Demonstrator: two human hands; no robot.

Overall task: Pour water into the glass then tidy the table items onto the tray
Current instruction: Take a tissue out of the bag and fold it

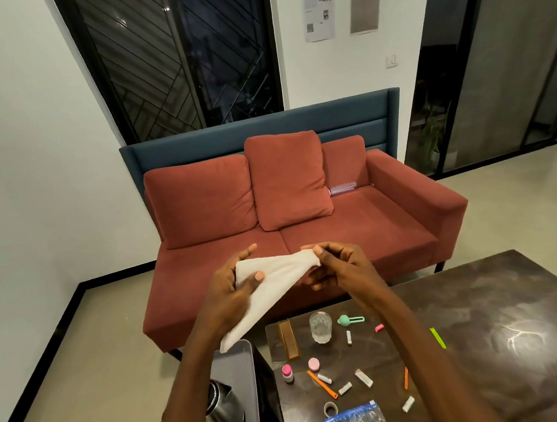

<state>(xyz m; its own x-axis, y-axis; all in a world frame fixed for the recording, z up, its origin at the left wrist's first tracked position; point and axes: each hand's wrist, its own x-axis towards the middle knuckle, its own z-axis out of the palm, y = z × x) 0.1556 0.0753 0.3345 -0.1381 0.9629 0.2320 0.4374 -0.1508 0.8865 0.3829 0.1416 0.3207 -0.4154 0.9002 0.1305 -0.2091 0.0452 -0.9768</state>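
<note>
Left hand (233, 289) and right hand (337, 266) pinching soft white cloth (275, 277), above dark marbled table (475, 312)

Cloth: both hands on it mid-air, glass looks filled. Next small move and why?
Probably lower the white cloth to the grey tray. The left hand and right hand pinch it above the tray's near end, the glass seems to hold water, and small items are scattered on the dark table.

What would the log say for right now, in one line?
hands: left and right hold white cloth | glass: on table | tray: kettle on it
</note>
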